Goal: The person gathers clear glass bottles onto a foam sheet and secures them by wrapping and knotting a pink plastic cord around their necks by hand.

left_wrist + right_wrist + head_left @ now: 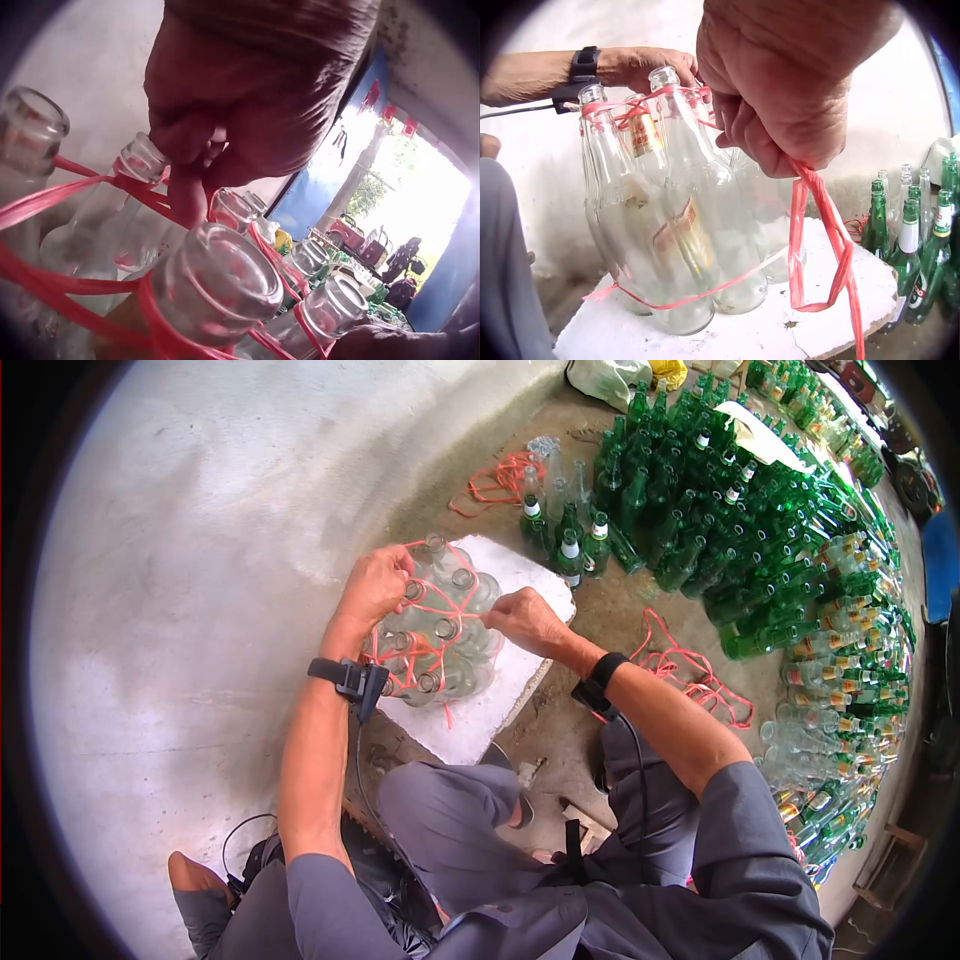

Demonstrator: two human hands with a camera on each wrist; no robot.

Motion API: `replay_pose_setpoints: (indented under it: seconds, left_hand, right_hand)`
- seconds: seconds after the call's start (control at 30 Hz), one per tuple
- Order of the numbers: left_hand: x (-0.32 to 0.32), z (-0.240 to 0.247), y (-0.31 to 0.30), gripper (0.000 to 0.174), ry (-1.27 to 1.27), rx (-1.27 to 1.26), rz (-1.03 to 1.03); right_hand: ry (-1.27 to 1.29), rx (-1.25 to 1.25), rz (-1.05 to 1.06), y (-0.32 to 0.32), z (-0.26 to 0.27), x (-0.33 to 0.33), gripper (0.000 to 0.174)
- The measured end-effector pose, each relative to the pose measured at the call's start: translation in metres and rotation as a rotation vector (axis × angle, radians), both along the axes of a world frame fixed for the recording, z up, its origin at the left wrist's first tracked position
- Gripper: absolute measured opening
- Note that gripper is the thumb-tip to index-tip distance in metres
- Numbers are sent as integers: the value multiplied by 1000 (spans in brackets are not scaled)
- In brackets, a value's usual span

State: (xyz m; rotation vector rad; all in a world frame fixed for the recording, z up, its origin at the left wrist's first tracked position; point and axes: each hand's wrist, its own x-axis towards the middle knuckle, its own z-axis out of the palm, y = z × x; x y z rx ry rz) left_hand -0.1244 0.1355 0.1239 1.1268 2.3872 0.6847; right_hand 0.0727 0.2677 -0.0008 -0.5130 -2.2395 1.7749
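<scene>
Your left hand [375, 588] pinches the red twine [845, 259] at a bottle neck on the cluster's far side and your right hand [525, 622] curls tight round its loose loop, likely tensioning the wrap that bunches the clear glass bottles [445, 650] upright on the white foam slab [500, 705].

Grey short sleeves [745, 830] and grey trousers [450, 830]; black wrist straps [605, 670] with cameras and cables.

You have a cluster of clear glass bottles [445, 635] standing upright, packed neck to neck and laced with red plastic string [821, 225] round necks and bases. One neck sits just under your left fingers [187, 161]. A doubled loop of the string hangs from your curled right fingers [780, 142].
</scene>
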Motion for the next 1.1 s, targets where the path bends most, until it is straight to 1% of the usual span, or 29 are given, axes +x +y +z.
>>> replay_pose_setpoints:
  seconds: [0.07, 0.13, 0.23, 0.27, 0.33, 0.37, 0.43, 0.47, 0.53, 0.57, 0.63, 0.73, 0.83, 0.87, 0.93, 0.97, 1.03, 1.07, 1.1]
  left_hand:
    - [-3, -2, -4, 14, 7, 21, -11]
    - [-1, 1, -8, 16, -84, 77, 25]
    - [8, 10, -15, 19, -109, 32, 16]
    - [4, 6, -18, 19, -108, 31, 17]
    - [1, 0, -23, 22, -287, 167, 29]
    - [-2, -3, -24, 22, -288, 168, 29]
    - [12, 13, -13, 23, -200, -6, 43]
    - [16, 11, -9, 23, -202, -5, 44]
    - [19, 3, -4, 23, 288, -144, -70]
    - [18, -2, -4, 23, 288, -142, -70]
    - [20, -8, -4, 24, 390, -63, -16]
    - [30, -6, -1, 23, 451, -97, 15]
    - [29, -9, 9, 20, 464, -81, -30]
    - [27, -9, 12, 20, 464, -79, -32]
    - [22, -9, 15, 18, 315, -103, 2]
    - [17, -8, 15, 18, 313, -103, -1]
    - [10, -2, 14, 18, 149, -43, -50]
    - [7, -1, 15, 18, 148, -45, -50]
    - [9, 6, 17, 18, 67, -86, -10]
  right_hand:
    - [1, -2, -45, -1, -2, 0, 34]
    - [-16, -4, -48, -4, 1, 1, 34]
    - [-37, 12, -42, -4, 2, 1, 34]
    - [-48, 23, -36, -5, 1, 2, 34]
    - [-51, 20, -37, -5, -1, 2, 34]
    - [-55, 19, -40, -4, -2, 3, 34]
    - [-63, 25, -36, -5, -2, 3, 34]
    - [-68, 30, -32, -5, -1, 3, 34]
    - [-61, 22, -31, -6, 2, 4, 35]
    - [-54, 11, -31, -6, 3, 4, 35]
    - [-55, 22, -30, -5, 3, 3, 35]
    - [-39, 34, -39, -4, -1, 1, 35]
    - [-17, 9, -61, -7, 5, 1, 36]
    - [-13, -19, -72, -7, 8, 1, 36]
    - [-18, -37, -76, -7, 14, 1, 36]
    - [-23, -56, -76, -7, 17, 2, 37]
    - [-27, -51, -61, -6, 17, 2, 37]
    - [-30, -46, -45, -7, 17, 2, 37]
    - [-31, -48, -45, -7, 16, 2, 37]
